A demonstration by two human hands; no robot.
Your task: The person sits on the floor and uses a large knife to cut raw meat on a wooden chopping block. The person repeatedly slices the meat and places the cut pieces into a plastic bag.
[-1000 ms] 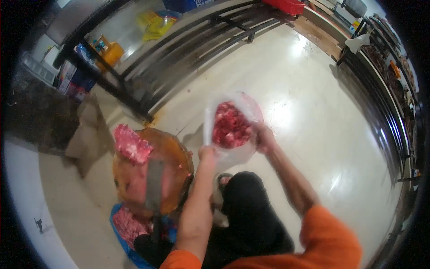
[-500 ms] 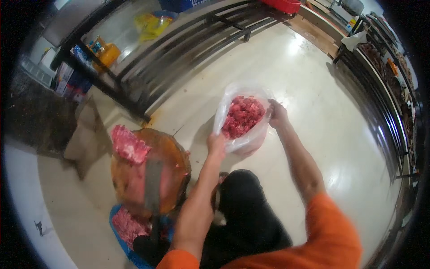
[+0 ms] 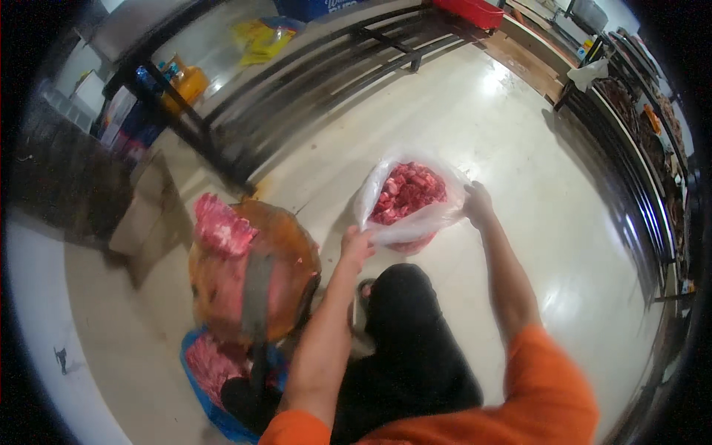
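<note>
A clear plastic bag [image 3: 377,236] full of red meat chunks [image 3: 409,194] stands on the floor in front of me, its mouth spread wide. My left hand [image 3: 357,245] grips the near left edge of the bag, and my right hand [image 3: 477,202] pinches its right edge. To the left is a round wooden chopping block [image 3: 285,233]. A large raw piece of meat [image 3: 222,225] lies at its far left. Across the block rests a cleaver [image 3: 257,293], its dark handle toward me. Below, more meat [image 3: 213,367] sits in a blue bag [image 3: 194,389].
A black metal rack [image 3: 297,111] runs along the far left, with a yellow bag [image 3: 263,43] and an orange gas cylinder [image 3: 189,83] behind it. Cardboard [image 3: 148,211] leans near the block. A red tray [image 3: 471,11] is at the back; shelving [image 3: 630,156] lines the right.
My hands have moved apart, the right one to the right, stretching the bag's mouth wider. The block, cleaver and large meat piece shift slightly in view.
</note>
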